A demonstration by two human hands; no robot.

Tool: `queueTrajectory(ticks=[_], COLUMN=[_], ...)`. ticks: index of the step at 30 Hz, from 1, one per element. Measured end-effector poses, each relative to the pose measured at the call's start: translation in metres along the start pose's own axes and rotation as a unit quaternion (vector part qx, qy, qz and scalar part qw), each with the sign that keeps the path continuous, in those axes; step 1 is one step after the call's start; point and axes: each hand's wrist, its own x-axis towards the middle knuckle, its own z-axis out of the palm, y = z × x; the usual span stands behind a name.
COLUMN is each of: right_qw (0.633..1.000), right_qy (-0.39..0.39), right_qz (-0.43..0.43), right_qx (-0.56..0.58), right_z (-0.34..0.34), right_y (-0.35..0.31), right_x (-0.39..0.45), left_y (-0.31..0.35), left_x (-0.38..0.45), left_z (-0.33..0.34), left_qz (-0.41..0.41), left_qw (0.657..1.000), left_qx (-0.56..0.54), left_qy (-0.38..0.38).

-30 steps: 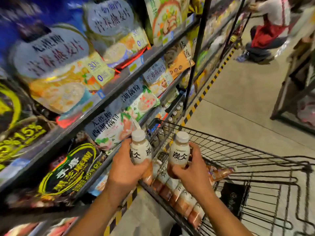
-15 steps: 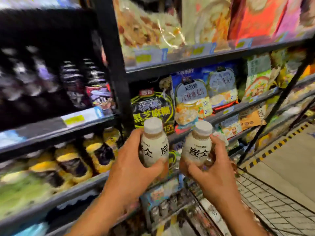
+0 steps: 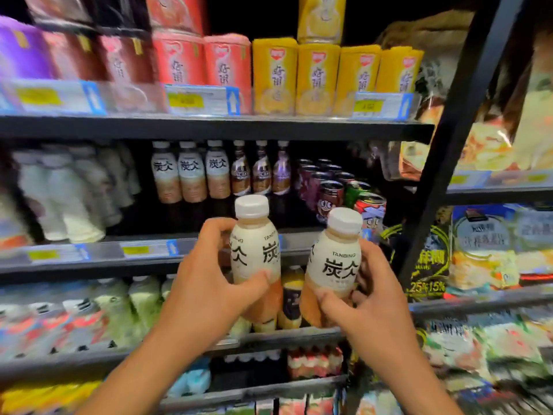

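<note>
I face a store shelf (image 3: 209, 127) with yellow cartons (image 3: 317, 76) above and drinks below. The black post (image 3: 460, 139), left of my hands half a second ago, now stands to their right. My left hand (image 3: 206, 283) grips the left bottle (image 3: 254, 253) and my right hand (image 3: 374, 298) grips the right bottle (image 3: 335, 265). The bottles are side by side before the middle shelf, long axes near vertical and caps up, the right one leaning slightly right.

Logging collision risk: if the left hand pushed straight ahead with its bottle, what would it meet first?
Probably the middle shelf's front rail, since the left hand and its bottle overlap it; depth is unclear.
</note>
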Motion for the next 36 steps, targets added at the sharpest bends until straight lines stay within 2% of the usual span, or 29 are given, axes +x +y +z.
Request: queueTrajectory(ticks=[7, 15, 22, 25, 30, 36], right_qw=[0.995, 0.981, 0.971, 0.977, 0.985, 0.984], right_qy=[-0.088, -0.143, -0.147, -0.115, -0.080, -0.099], right_qz=[0.026, 0.097, 0.160, 0.163, 0.152, 0.135], right_qx=[0.036, 0.086, 0.102, 0.079, 0.031, -0.066], right_z=[0.067, 0.116, 0.164, 0.186, 0.218, 0.238], right_y=[-0.019, -0.047, -0.066, -0.065, -0.054, -0.049], right_x=[0.049, 0.126, 0.182, 0.193, 0.189, 0.183], left_y=[-0.029, -0.040, -0.059, -0.073, -0.105, -0.127], left_x=[0.031, 0.093, 0.147, 0.161, 0.169, 0.169], left_z=[-0.074, -0.110, -0.125, -0.129, -0.137, -0.148], left_qz=[-0.060, -0.161, -0.215, -0.214, -0.151, -0.145], left_qw=[0.997, 0.982, 0.963, 0.960, 0.983, 0.984], left_qx=[-0.019, -0.065, -0.117, -0.116, -0.016, 0.086], left_qy=[0.042, 0.077, 0.117, 0.141, 0.104, 0.050])
